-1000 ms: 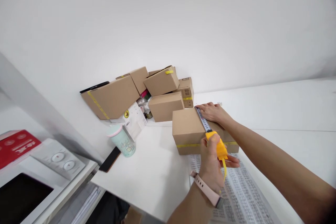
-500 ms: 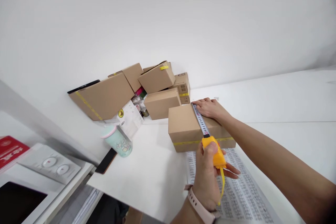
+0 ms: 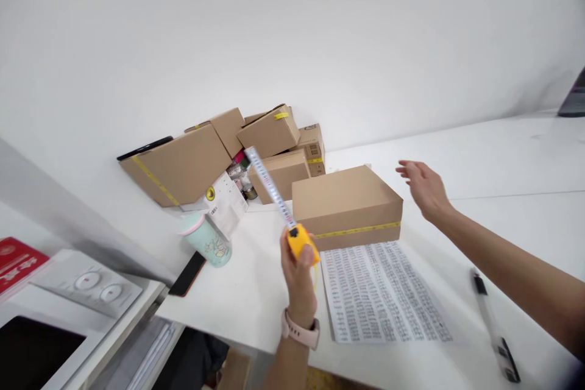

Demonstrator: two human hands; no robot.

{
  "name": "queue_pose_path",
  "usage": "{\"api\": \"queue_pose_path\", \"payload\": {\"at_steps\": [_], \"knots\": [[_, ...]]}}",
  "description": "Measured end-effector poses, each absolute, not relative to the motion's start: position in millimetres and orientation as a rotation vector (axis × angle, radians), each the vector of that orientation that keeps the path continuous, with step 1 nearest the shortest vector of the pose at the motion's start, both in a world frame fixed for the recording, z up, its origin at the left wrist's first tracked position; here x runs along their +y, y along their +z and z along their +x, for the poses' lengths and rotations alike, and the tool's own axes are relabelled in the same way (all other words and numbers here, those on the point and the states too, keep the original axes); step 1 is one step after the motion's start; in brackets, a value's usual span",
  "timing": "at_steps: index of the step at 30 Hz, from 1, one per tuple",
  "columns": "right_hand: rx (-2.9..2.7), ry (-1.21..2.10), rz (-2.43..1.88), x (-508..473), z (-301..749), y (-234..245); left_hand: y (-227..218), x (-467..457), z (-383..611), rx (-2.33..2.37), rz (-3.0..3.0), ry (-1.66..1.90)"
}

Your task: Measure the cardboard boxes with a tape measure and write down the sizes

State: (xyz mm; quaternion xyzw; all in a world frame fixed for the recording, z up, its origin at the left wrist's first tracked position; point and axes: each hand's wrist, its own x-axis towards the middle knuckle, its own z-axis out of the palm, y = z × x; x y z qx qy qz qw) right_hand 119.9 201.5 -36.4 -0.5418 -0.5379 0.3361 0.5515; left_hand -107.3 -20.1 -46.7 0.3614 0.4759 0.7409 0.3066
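Observation:
My left hand (image 3: pixel 299 283), with a pink watch band on its wrist, is closed around a yellow tape measure (image 3: pixel 303 244). The extended metal blade (image 3: pixel 270 187) points up and to the left, in the air left of a cardboard box (image 3: pixel 347 195). That box lies on the white table and has a yellow tape strip along its front side. To the right of the box my right hand (image 3: pixel 425 189) is raised above the table, fingers apart, holding nothing. A printed sheet (image 3: pixel 384 295) covered with rows of small characters lies in front of the box.
Several cardboard boxes (image 3: pixel 183 164) are piled against the wall at the back left. A mint-green cup (image 3: pixel 210 244) stands near a dark flat object (image 3: pixel 187 274) at the table's left edge. A pen (image 3: pixel 496 326) lies at the right. A white appliance (image 3: pixel 41 329) is at lower left.
My left hand has carried the tape measure left, lifting its blade off the box. My right hand has let go of the blade end and moved right, away from the box.

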Motion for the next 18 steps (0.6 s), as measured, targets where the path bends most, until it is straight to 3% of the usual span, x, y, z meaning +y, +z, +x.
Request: {"api": "queue_pose_path", "payload": {"at_steps": [4,8,15,18], "knots": [[-1.229,1.062,-1.380,171,145,-65,-71,-8,-140,1.363,0.843,2.050],[-1.321,1.368,-1.261,148,135,-59,-74,12,-145,1.327,0.853,1.986],[-1.576,0.926,-1.245,143,124,-3,-20,29,-159,1.225,0.980,2.061],[-1.597,0.934,-1.310,151,121,6,-2,33,-163,1.218,1.006,2.050]]}}
